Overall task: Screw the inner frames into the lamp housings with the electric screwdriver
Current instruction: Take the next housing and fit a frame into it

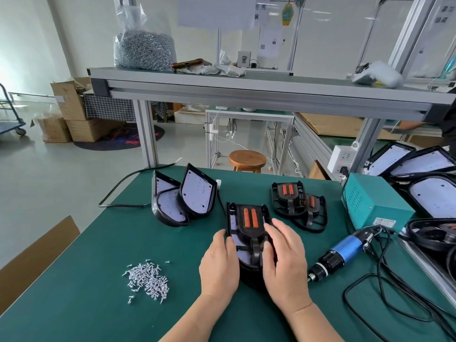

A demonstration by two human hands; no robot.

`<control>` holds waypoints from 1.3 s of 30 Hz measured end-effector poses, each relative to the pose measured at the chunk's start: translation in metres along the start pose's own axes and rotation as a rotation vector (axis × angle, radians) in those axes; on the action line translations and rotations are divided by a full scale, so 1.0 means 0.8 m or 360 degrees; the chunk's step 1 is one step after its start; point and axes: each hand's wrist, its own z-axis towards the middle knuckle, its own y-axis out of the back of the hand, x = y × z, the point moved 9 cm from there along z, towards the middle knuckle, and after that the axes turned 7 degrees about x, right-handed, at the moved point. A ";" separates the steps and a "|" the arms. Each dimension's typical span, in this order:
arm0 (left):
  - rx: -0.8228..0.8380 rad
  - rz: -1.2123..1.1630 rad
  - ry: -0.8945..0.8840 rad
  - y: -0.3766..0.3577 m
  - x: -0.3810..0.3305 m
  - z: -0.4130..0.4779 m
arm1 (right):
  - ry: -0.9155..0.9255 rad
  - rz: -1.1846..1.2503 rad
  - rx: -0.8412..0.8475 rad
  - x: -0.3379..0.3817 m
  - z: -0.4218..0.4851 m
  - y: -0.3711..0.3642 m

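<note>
Bright even daylight, soft shadows, curved edges

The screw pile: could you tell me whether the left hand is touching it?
Apart. The head view shows a stretch of bare green mat between the screw pile and the left hand, which rests on the housing.

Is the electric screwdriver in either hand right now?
No: the electric screwdriver lies on the green table, apart from the right hand.
</note>
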 end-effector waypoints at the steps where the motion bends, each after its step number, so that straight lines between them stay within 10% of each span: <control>1: 0.0006 0.0004 -0.0002 -0.001 0.001 0.001 | -0.0079 -0.0058 0.0090 -0.007 0.000 -0.009; 23: 0.0084 -0.0251 -0.0150 -0.006 -0.001 0.003 | -0.0569 -0.0179 0.0571 -0.038 -0.008 -0.032; 39: -0.0063 -0.0636 -0.0215 0.012 0.003 0.000 | -0.0252 -0.0047 0.0584 -0.008 -0.018 -0.038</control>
